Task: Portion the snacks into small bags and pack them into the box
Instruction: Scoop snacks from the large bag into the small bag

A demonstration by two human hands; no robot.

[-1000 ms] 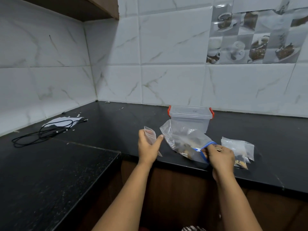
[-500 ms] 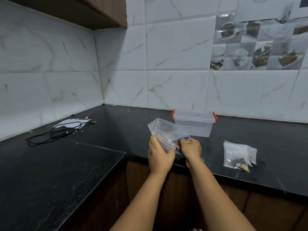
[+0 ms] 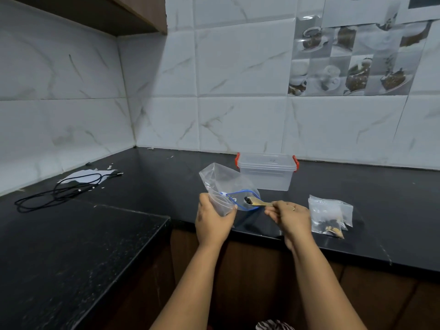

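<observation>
My left hand (image 3: 213, 222) grips a small clear bag (image 3: 220, 203) together with the large clear zip bag (image 3: 226, 182), whose blue-rimmed mouth faces right. My right hand (image 3: 289, 216) holds a golden spoon (image 3: 258, 202) by the handle. The spoon's bowl carries a dark snack piece and sits at the mouth of the large bag. A clear plastic box (image 3: 266, 171) with red clips stands lidded behind the bags. Filled small bags (image 3: 328, 215) lie on the counter to the right of my right hand.
The black stone counter (image 3: 381, 186) runs along the tiled wall and turns a corner on the left. A coiled black cable (image 3: 59, 190) and a white paper (image 3: 83, 173) lie at the far left. A cabinet hangs overhead at the upper left.
My left hand brought the small bag to the large bag and now holds both lifted off the counter. My right hand moved right, drawing the spoon with a snack piece to the bag's mouth.
</observation>
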